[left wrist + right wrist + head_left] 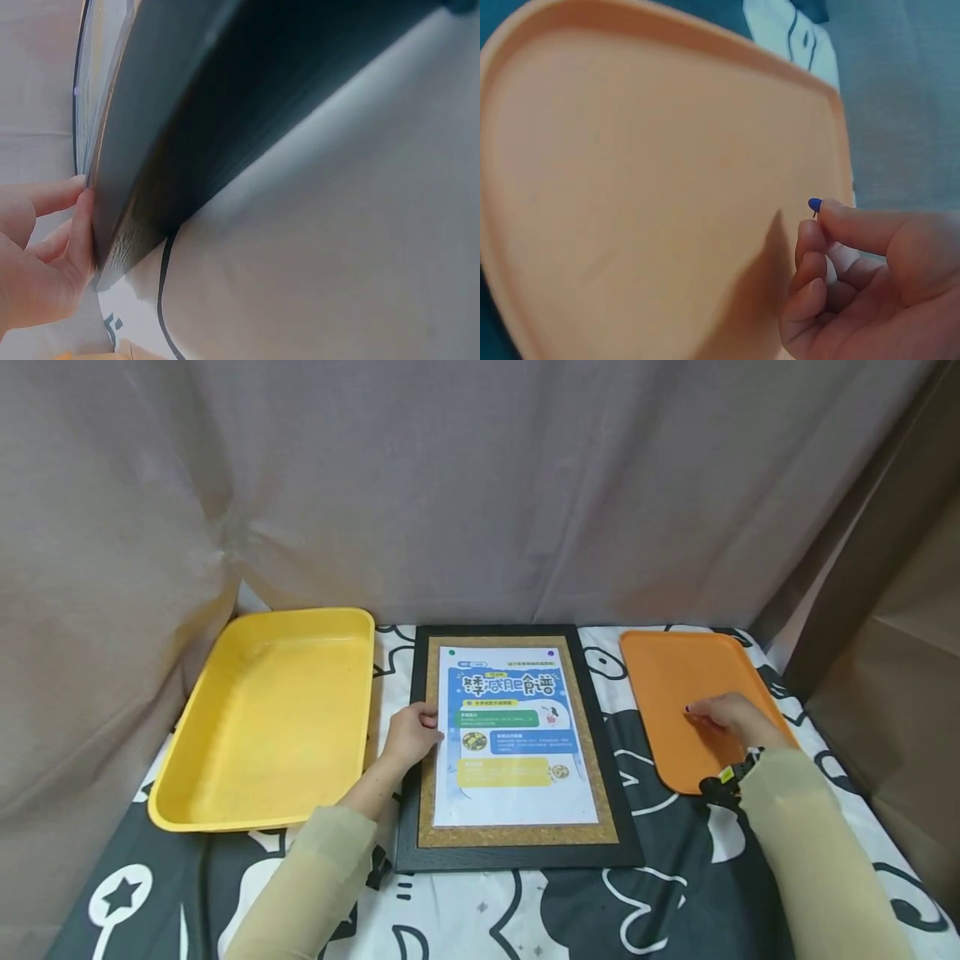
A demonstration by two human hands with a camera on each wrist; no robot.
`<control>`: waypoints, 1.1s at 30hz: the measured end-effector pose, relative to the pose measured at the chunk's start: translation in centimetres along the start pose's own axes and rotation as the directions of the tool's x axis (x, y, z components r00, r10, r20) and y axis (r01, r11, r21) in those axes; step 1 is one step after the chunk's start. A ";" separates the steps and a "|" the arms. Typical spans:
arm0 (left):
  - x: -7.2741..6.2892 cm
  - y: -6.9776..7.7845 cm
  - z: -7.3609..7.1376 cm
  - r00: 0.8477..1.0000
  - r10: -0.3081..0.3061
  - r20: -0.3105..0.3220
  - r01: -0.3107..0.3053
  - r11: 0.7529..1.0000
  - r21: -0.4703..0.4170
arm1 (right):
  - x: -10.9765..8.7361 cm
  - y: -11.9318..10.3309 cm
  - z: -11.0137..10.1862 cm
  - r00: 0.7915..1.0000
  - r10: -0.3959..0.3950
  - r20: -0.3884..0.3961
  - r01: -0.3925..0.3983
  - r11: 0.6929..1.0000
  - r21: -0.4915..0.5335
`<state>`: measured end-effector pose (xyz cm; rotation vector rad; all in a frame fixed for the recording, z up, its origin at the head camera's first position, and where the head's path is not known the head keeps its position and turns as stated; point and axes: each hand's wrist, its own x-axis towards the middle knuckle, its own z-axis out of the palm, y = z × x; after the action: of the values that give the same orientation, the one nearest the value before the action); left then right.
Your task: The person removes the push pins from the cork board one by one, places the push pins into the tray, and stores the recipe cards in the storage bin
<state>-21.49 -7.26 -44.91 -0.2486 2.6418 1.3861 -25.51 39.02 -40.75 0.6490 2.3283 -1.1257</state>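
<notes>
The corkboard (517, 837) carries the sheet (516, 737), seemingly mid-pinning. At the corkboard's left side my left hand (410, 737) rests, pinch unclear; to its right, my right hand (738, 720) pinches a blue pin (815, 203), probably wanted next at a lower corner.

The person near me wears long sleeves in a soft, pale yellow, plain and matte all the way down. The left sleeve (303, 889) is roomy at the forearm and narrows a little to a straight hem, which stops short of the wrist. The right sleeve (825, 852) matches it and ends right beside a black band (745, 767) around the wrist. I spot a small, bright yellow-green patch (726, 774) on that dark, chunky wristwear. Beyond the cloth, the left hand (411, 737) and right hand (738, 718) are bare.
</notes>
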 end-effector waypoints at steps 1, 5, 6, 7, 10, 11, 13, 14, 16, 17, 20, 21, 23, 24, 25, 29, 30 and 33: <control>0.0 0.0 0.0 1.000 0.001 0.000 -0.001 1.000 0.000 | 0.1 0.2 0.0 1.000 0.004 0.000 -0.004 1.000 0.014; -0.1 0.1 0.0 1.000 0.002 -0.003 -0.002 1.000 -0.001 | 0.4 0.6 0.2 0.997 0.076 -0.003 -0.075 0.992 0.103; -0.1 0.1 0.0 1.000 0.004 -0.004 -0.004 1.000 0.000 | 0.5 0.7 0.3 0.995 0.096 -0.008 -0.094 0.988 0.121; -0.1 0.2 0.0 1.000 0.006 -0.006 -0.006 1.000 0.003 | 0.6 0.8 0.3 0.993 0.116 -0.006 -0.114 0.982 0.152; -0.1 0.2 -0.1 1.000 0.011 -0.009 -0.011 1.000 0.008 | 0.7 1.0 0.4 0.988 0.158 0.002 -0.153 0.955 0.254; -0.1 0.2 -0.1 1.000 0.012 -0.009 -0.012 1.000 0.008 | 0.7 1.1 0.5 0.987 0.161 0.008 -0.156 0.947 0.280; -0.1 0.2 -0.1 1.000 0.014 -0.010 -0.014 1.000 0.008 | 0.6 1.2 0.5 0.991 0.135 0.012 -0.133 0.954 0.270; -0.1 0.3 -0.1 1.000 0.015 -0.009 -0.014 1.000 0.006 | 0.5 1.3 0.5 0.993 0.117 0.011 -0.116 0.961 0.251; -0.1 0.3 -0.1 1.000 0.014 -0.008 -0.014 1.000 0.003 | 0.2 1.3 0.6 0.997 0.072 -0.005 -0.069 0.980 0.184; 0.0 0.3 -0.1 1.000 0.018 -0.010 -0.018 1.000 0.006 | 0.1 1.3 0.7 0.998 0.056 -0.014 -0.053 0.985 0.165; 0.1 0.1 -0.1 1.000 0.026 -0.012 -0.026 1.000 0.013 | -0.5 0.9 0.7 0.999 0.012 -0.045 -0.007 0.993 0.119; 0.1 0.1 -0.1 0.999 0.029 -0.014 -0.029 0.999 0.015 | -0.6 0.7 0.7 0.998 -0.004 -0.055 0.010 0.995 0.099; 0.2 0.0 -0.2 0.999 0.035 -0.016 -0.034 0.999 0.021 | -0.9 0.1 0.6 0.997 -0.039 -0.065 0.043 0.998 0.055; 0.2 -0.1 -0.2 0.999 0.033 -0.015 -0.033 0.999 0.019 | -1.0 -0.4 0.6 0.996 -0.056 -0.070 0.059 0.998 0.036; 0.2 -0.2 -0.2 0.999 0.030 -0.013 -0.030 0.999 0.017 | -1.1 -0.8 0.7 0.994 -0.082 -0.073 0.083 0.996 0.012; 0.1 -0.2 -0.2 1.000 0.015 -0.007 -0.015 1.000 0.009 | -1.4 -3.0 1.2 0.981 -0.184 -0.067 0.181 0.983 -0.044; 0.1 -0.1 -0.2 1.000 0.009 -0.005 -0.009 1.000 0.007 | -1.2 -3.6 1.5 0.977 -0.201 -0.077 0.197 0.979 -0.047; -0.1 0.1 -0.1 1.000 -0.006 0.002 0.006 1.000 0.002 | 0.3 -5.1 2.1 0.966 -0.229 -0.121 0.224 0.973 -0.047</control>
<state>-21.47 -7.25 -44.75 -0.2544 2.6382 1.3811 -28.31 34.55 -39.10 0.4616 2.5752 -1.1717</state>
